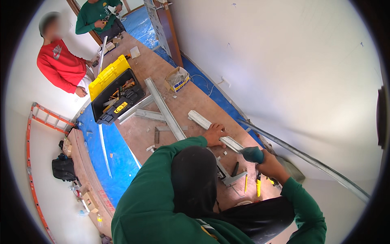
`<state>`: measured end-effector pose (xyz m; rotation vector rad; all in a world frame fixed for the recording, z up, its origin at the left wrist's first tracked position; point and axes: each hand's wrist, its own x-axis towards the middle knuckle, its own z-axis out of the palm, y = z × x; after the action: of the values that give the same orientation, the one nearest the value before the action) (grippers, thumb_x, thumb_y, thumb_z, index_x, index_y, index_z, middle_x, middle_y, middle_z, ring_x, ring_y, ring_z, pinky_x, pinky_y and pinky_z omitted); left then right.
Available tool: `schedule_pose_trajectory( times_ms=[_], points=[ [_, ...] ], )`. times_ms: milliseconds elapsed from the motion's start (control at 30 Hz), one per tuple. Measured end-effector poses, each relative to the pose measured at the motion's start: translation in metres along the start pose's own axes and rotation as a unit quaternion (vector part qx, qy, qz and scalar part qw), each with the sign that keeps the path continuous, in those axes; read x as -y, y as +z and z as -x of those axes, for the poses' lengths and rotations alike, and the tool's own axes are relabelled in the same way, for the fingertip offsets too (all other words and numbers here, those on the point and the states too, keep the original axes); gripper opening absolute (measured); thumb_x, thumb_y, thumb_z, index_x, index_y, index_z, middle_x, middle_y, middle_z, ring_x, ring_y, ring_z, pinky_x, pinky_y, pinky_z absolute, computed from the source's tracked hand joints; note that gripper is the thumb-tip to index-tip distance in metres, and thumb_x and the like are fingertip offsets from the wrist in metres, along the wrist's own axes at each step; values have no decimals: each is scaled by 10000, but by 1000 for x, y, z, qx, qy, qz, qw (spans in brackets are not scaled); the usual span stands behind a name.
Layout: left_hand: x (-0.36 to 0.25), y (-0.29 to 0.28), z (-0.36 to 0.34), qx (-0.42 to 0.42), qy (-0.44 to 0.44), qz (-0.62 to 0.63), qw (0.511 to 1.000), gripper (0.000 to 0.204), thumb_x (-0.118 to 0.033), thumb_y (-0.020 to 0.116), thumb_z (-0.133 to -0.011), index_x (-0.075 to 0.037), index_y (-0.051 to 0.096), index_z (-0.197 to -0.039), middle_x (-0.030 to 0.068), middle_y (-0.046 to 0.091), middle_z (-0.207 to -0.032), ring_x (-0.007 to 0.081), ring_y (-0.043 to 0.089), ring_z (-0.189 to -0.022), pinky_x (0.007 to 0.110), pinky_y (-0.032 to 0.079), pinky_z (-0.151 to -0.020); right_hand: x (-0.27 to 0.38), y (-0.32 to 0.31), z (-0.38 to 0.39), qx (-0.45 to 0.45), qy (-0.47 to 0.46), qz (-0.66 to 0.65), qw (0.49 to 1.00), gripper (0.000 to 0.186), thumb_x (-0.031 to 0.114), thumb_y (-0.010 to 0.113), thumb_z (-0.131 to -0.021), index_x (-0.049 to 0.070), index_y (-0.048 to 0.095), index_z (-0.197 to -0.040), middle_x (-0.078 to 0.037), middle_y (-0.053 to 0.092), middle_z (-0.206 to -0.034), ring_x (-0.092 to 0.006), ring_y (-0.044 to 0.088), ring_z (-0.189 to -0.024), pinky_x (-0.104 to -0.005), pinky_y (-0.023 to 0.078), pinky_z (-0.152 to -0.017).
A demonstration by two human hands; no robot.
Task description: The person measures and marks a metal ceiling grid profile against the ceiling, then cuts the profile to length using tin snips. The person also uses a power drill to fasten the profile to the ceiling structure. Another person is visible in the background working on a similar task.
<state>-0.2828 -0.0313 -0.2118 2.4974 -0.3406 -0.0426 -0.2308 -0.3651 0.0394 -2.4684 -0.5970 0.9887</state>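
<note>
My left hand is wrapped over the middle of a ribbed, whitish strip, which looks like a bundle of thin metal channels lying on the wooden board. Its far end sticks out beyond my fingers. In my right hand is a dark teal power drill, its head at the near end of the strip. Whether the drill's tip touches the strip is hidden. Close to my right hand lie a yellow-handled tool, a thin yellow pencil-like stick and a black tool.
Metal channels cross the brown board near a metal square. Beyond stand a yellow-and-black toolbox and a small carton. A long metal bar runs along the right. Two people stand at the far left.
</note>
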Motion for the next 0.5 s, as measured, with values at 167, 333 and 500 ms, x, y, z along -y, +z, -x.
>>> schedule_pose_trajectory(
  times_ms=[167, 333, 500],
  points=[
    [3, 3, 4, -19, -2, -2, 1000, 725, -600, 948, -721, -232, 815, -1331, 127, 593, -1370, 373, 476, -1415, 543, 334, -1236, 6, -15, 5, -11, 3, -44, 999, 575, 130, 781, -808, -26, 649, -1345, -290, 772, -1128, -455, 777, -1075, -513, 589, -944],
    [3, -6, -5, -6, -3, -18, 1000, 728, -593, 947, -738, -244, 801, -1360, 110, 577, -1354, 360, 478, -1389, 543, 328, -1237, 15, -46, 17, -27, 34, -228, 973, 543, 76, 762, -802, -15, 653, -1326, -109, 728, -1035, -223, 740, -867, -380, 602, -737],
    [-3, -18, -4, 24, 6, -9, 1000, 729, -550, 942, -762, -219, 777, -1390, 142, 589, -1376, 391, 490, -1395, 554, 339, -1244, 15, -39, 21, -77, 41, -374, 923, 481, 54, 737, -825, 1, 631, -1292, -91, 707, -1022, -201, 732, -833, -358, 616, -676]
  ],
)
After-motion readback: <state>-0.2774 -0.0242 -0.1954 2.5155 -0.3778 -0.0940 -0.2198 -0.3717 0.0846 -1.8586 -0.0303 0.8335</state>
